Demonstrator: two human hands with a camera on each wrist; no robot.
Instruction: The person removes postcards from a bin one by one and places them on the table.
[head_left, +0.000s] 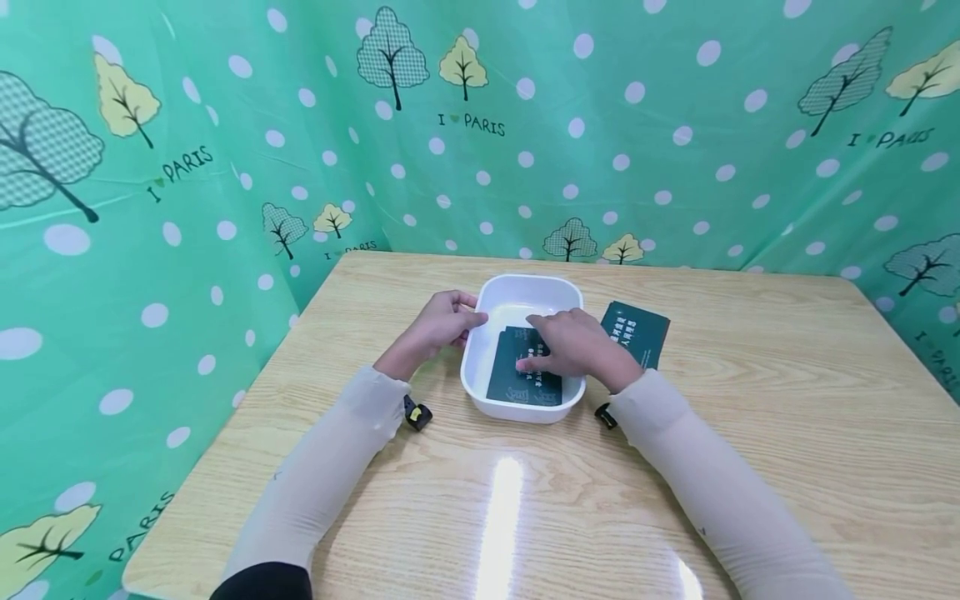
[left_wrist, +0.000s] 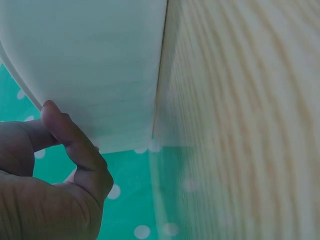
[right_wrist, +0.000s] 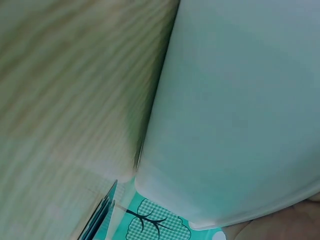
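Observation:
A white plastic tub point(head_left: 525, 287) with rounded corners stands on the table. My left hand point(head_left: 442, 321) pinches its left rim, thumb over the edge and fingers outside. The left wrist view shows that hand point(left_wrist: 70, 165) at the rim of the tub point(left_wrist: 95, 65). Inside the tub lie dark green cards point(head_left: 506, 379) with pale lettering. My right hand point(head_left: 573, 342) reaches over the right rim, thumb and forefinger spread across the cards. Most of this hand is hidden behind the tub wall point(right_wrist: 230, 110) in the right wrist view.
More dark green cards point(head_left: 637, 329) with white lettering lie right of the tub, partly behind my right hand. Black wrist devices show beside the left point(head_left: 417, 413) and right point(head_left: 606, 416) wrists. A green patterned curtain point(head_left: 480, 183) hangs behind the wooden table point(head_left: 750, 375).

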